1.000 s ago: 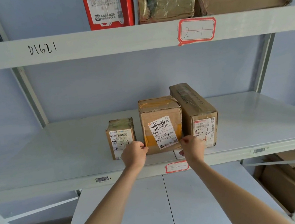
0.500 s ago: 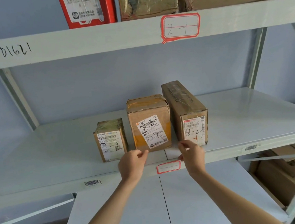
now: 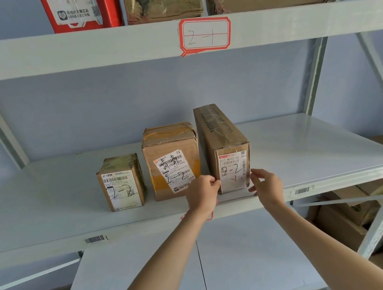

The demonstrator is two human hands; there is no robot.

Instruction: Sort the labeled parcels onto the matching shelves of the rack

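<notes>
Middle shelf (image 3: 305, 146) at frame centre carries three parcels in a row, each marked 2-2: small box (image 3: 121, 182), taped box (image 3: 172, 161), long box (image 3: 224, 148). Left hand (image 3: 202, 196) and right hand (image 3: 265, 186) flank the front lower corners of the long box, fingers (image 3: 212, 183) loosely curled and touching or just beside its edges, not closed around it. The shelf's own tag is hidden by the left wrist. Judged progress: these three appear placed; parcels left to sort are not visible. Upper shelf tag (image 3: 205, 34) reads 2-1
</notes>
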